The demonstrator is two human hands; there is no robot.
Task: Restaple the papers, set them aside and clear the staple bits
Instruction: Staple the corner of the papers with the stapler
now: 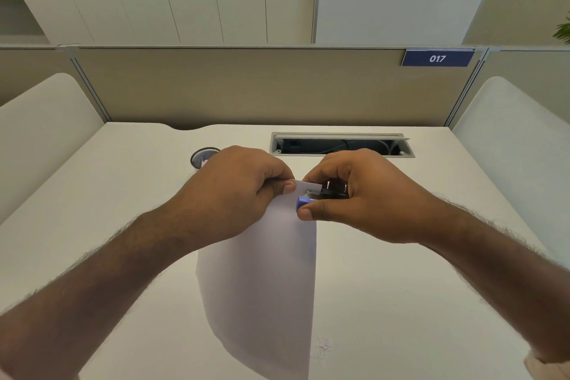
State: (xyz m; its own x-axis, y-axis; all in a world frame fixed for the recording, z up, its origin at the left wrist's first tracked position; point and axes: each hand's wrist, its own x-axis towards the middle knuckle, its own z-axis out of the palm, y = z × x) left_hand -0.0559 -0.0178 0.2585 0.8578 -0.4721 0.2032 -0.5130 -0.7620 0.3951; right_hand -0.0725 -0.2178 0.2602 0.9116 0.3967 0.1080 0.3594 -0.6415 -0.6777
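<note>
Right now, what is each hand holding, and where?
Left hand pinches the papers at their top corner; right hand grips the stapler around its body.

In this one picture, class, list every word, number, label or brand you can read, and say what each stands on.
"017": white digits on a blue sign fixed to the top of the desk partition.
The stapler in the right hand: no brand or label can be read.
The papers pinched by the left hand: no print shows on them.

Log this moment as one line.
left hand pinches papers corner | right hand grips stapler at corner | staple not confirmed
</note>
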